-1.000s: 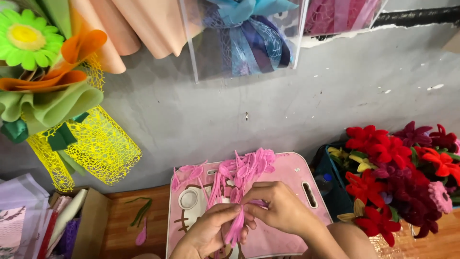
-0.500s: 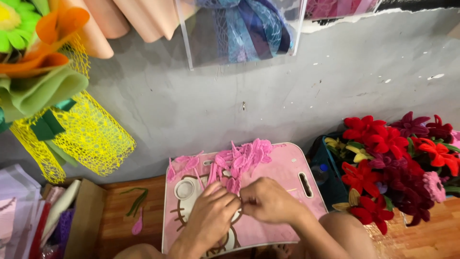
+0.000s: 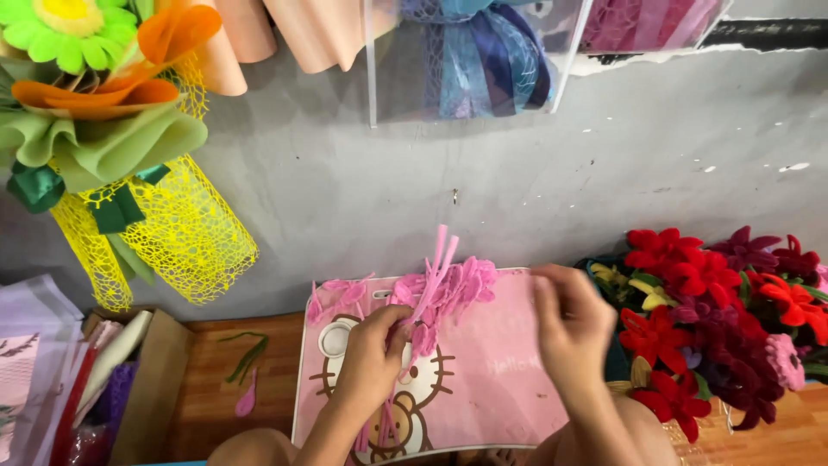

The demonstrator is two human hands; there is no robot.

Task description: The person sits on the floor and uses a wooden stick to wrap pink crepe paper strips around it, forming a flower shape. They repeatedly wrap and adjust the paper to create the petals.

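Note:
My left hand [image 3: 373, 358] grips a bunch of pink fuzzy craft stems [image 3: 438, 289] with looped petal shapes, held upright over a pink cartoon-cat board [image 3: 509, 371]. The stem tips point up toward the grey wall. My right hand [image 3: 573, 328] hovers just right of the bunch, fingers loosely spread, holding nothing that I can see. More pink petal loops [image 3: 338, 293] lie along the board's top left edge.
A cluster of red, maroon and pink handmade flowers [image 3: 716, 311] stands at the right. A yellow-net bouquet [image 3: 129, 164] hangs on the grey wall at left. A cardboard box with rolls [image 3: 129, 371] sits at lower left. A loose pink petal and green stems [image 3: 246, 380] lie on the wooden surface.
Both hands were together on the pink bunch. Now my right hand has let go and moved to the right, while my left hand keeps the bunch raised.

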